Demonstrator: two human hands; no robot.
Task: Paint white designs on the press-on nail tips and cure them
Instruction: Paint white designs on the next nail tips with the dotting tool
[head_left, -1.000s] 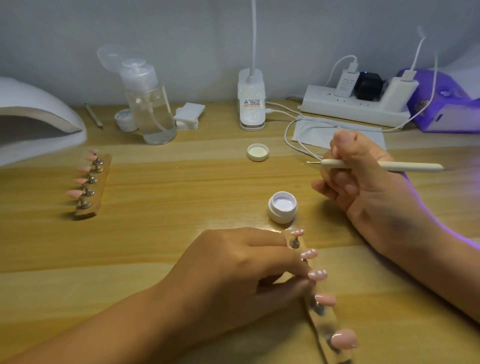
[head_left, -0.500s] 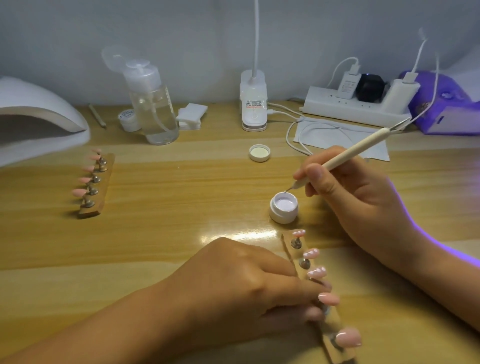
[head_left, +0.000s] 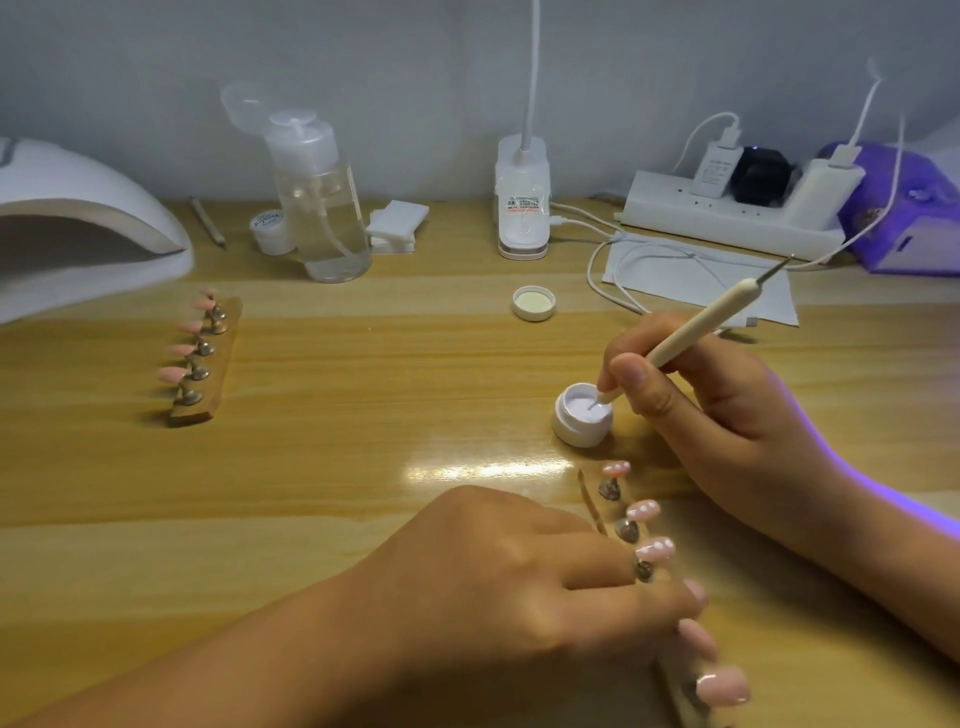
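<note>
Paint, white and smooth, fills the squat round pot (head_left: 582, 418) in the middle of the table (head_left: 363, 467). Your right hand (head_left: 727, 415) pinches a slim cream dotting tool (head_left: 696, 327), tip dipped in. Your left hand (head_left: 509, 587) curls round the wooden strip (head_left: 591, 501) of glossy pink nail tips (head_left: 644, 512), three white-dotted, by the near edge.
</note>
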